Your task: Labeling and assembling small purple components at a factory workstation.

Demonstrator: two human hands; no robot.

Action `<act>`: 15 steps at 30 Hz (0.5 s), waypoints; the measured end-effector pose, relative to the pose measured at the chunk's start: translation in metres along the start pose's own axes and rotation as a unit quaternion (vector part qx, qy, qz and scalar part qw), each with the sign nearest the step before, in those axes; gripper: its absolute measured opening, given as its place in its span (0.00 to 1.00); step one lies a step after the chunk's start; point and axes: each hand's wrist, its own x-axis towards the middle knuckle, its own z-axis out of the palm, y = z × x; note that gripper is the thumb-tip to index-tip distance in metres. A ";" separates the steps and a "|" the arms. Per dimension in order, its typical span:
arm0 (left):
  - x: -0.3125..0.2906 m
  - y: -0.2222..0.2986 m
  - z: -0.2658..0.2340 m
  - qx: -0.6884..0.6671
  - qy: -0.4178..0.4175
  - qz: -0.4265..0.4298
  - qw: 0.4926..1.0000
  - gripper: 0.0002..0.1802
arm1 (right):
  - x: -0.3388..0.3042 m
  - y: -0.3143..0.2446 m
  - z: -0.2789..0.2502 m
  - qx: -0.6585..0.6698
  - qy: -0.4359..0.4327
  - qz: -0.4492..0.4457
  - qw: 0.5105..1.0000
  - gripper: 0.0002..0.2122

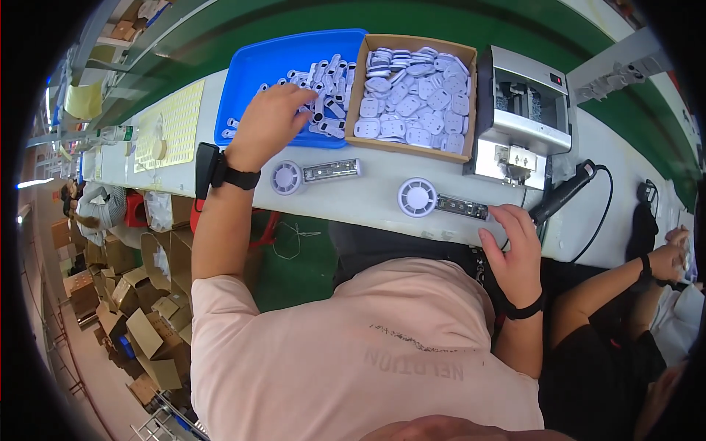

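My left hand [270, 121] reaches over the near side of a blue tray [250, 66], thumb and fingers apart, with nothing seen in it. Its fingertips are at a heap of small white parts with dark spots [331, 81]. My right hand [516, 246] lies at the table's front edge, fingers spread. Its fingertips are by the end of a handheld fan [417, 198], whose round white head points left and whose handle lies open on circuitry; whether they touch cannot be told. Left of it, a second handheld fan [287, 178] with an open handle lies below the tray.
A cardboard box [471, 110] of white plastic covers [412, 103] stands beside the tray. To its right are a grey machine [526, 110] and a black corded tool [566, 192]. A yellow sheet [170, 125] lies far left. A co-worker's hand [668, 259] is at the right.
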 end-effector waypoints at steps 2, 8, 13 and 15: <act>-0.005 -0.002 0.007 -0.021 -0.011 0.034 0.999 0.17 | 0.005 -0.002 0.002 -0.012 -0.001 -0.026 1.000 0.16; 0.003 0.000 0.024 0.000 -0.013 0.116 0.993 0.15 | 0.014 -0.012 0.003 -0.034 0.011 -0.046 0.998 0.17; -0.011 0.018 0.007 -0.055 0.026 0.003 0.998 0.12 | 0.010 -0.011 -0.004 -0.008 0.020 -0.037 0.999 0.17; -0.012 0.019 0.009 -0.081 0.029 -0.059 0.995 0.12 | 0.006 -0.009 -0.007 0.014 0.019 -0.012 1.000 0.17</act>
